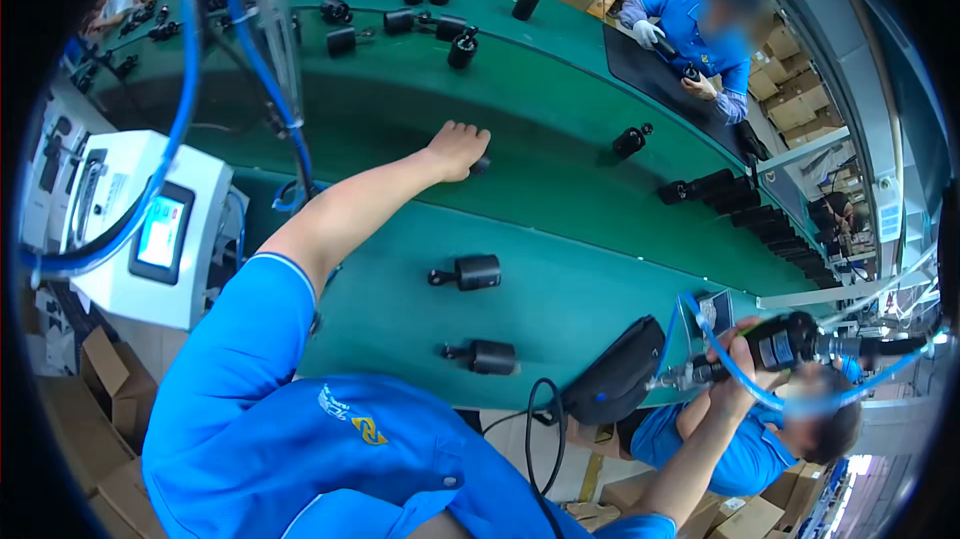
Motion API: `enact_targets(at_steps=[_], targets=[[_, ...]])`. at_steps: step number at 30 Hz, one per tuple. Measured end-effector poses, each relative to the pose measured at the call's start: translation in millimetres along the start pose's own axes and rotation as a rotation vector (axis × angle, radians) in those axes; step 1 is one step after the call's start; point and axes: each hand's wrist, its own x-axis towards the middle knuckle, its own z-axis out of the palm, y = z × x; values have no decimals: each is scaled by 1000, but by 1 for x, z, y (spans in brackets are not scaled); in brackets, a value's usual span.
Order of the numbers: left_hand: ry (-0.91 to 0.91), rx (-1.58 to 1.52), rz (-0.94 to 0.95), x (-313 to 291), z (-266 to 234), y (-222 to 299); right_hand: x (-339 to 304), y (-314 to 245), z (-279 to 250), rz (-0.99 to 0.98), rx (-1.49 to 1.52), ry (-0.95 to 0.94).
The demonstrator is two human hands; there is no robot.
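My left hand (460, 151) reaches out over the green conveyor belt, its fingers closed around a black cylindrical part (481, 167) that is mostly hidden. At the right, my right hand (745, 357) is raised and wrapped round a black handheld power tool (785, 342) with a metal tip and a blue hose. Two black cylinders with narrow stems, one farther (478, 273) and one nearer (493, 357), lie on their sides on the green worktable (385, 324) in front of me.
Several more black cylinders (462, 49) stand or lie across the belt, and a row (765, 214) lines its right end. A white machine with a screen (190, 239) stands left. A black pouch (615, 371) rests at the table's edge. Co-workers sit opposite (690, 24) and at right (740, 449).
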Motion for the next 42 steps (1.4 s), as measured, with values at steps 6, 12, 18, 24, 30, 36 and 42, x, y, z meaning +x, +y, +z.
enact_targets(at_steps=[6, 12, 18, 24, 30, 36, 42], targets=[[103, 654, 376, 119, 32, -11, 10, 8, -13, -67, -151, 28], [226, 934, 534, 182, 65, -25, 15, 17, 2, -73, -166, 99], [378, 360, 929, 151, 26, -43, 32, 29, 7, -62, -115, 60], [825, -55, 288, 140, 7, -154, 73, 61, 36, -37, -45, -28], [316, 258, -455, 184, 4, -256, 106, 97, 62, -4, -25, -65], [72, 168, -663, 234, -4, -264, 119, 108, 68, 27, -46, -61], [37, 152, -711, 241, 7, -273, 103, 94, 53, 37, -58, -63]])
